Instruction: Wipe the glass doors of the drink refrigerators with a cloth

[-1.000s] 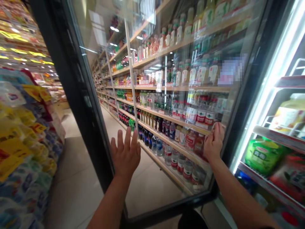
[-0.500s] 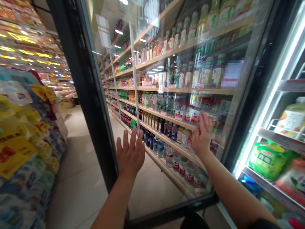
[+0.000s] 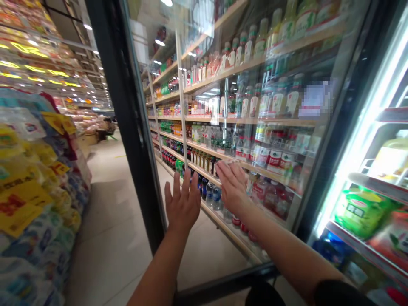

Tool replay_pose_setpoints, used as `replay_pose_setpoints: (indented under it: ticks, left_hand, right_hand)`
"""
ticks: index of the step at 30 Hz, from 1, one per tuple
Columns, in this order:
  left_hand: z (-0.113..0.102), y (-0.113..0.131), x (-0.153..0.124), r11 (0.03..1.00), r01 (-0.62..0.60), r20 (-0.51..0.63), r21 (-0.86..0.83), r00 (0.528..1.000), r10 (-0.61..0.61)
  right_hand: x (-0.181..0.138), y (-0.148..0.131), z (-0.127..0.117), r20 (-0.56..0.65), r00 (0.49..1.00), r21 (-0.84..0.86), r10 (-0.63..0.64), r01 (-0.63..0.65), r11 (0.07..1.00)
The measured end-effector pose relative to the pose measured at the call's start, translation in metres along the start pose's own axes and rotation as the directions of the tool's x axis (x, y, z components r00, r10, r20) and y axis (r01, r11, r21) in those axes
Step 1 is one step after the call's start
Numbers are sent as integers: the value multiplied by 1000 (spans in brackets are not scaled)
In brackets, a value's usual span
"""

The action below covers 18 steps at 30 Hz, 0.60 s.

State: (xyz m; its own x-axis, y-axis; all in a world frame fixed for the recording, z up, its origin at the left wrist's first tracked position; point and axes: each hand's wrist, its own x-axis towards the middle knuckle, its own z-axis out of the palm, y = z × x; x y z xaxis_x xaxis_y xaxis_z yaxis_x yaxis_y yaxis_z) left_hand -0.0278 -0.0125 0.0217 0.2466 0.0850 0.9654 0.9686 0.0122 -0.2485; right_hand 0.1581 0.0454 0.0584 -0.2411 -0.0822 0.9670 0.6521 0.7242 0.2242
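A glass door (image 3: 204, 259) in a black frame stands swung open in front of me. My left hand (image 3: 183, 204) lies against the lower left part of the glass, fingers spread and stretched, holding nothing. To its right, my right hand (image 3: 234, 187) presses a pale cloth (image 3: 234, 162) to the pane, with its fingers close together. Only the cloth's edge shows past the fingers; the palm side is hidden from me. Through the glass, shelves with rows of drink bottles (image 3: 277, 161) are visible.
On the right, a lit cooler (image 3: 347, 178) holds a green package (image 3: 360, 212) and bottles. Stacked yellow and blue packs (image 3: 35, 178) line the left side, beside a tiled aisle floor (image 3: 108, 212). The door's black frame (image 3: 127, 110) slants between aisle and glass.
My right hand has slid left across the glass, closer to my left hand, and the cloth's edge now shows. In view, the door and left hand sit slightly further right.
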Motion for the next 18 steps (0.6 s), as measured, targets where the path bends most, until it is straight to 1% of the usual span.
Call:
replay_pose_setpoints:
  ticks: [3, 6, 8, 11, 13, 14, 16, 18]
  left_hand:
    - [1, -1, -1, 1000, -3, -8, -4, 1000, 3]
    - [3, -1, -1, 1000, 1, -17, -15, 1000, -2]
    - [3, -1, -2, 1000, 2, -19, -22, 1000, -3]
    - [3, -1, -3, 1000, 6, -19, -25, 1000, -6]
    - [3, -1, -3, 1000, 4, -27, -25, 1000, -5]
    - [3, -1, -3, 1000, 2, -33, -25, 999, -2]
    - [4, -1, -2, 1000, -2, -47, -23, 999, 1]
    - [5, -1, -2, 1000, 4, -54, -19, 999, -5]
  right_hand:
    - [18, -9, 3, 45, 999, 36, -13, 11, 999]
    - [32, -14, 8, 35, 999, 38, 19, -21, 999]
    - [25, -21, 10, 15, 1000, 24, 4, -4, 1000]
    - [7, -28, 12, 59, 994, 37, -97, 95, 995]
    - [5, -26, 12, 86, 985, 59, -148, 143, 988]
    - [9, -23, 11, 86, 985, 63, -150, 145, 987]
    - [21, -16, 10, 60, 992, 60, -111, 107, 992]
    - [27, -12, 9, 36, 998, 50, -42, 40, 998]
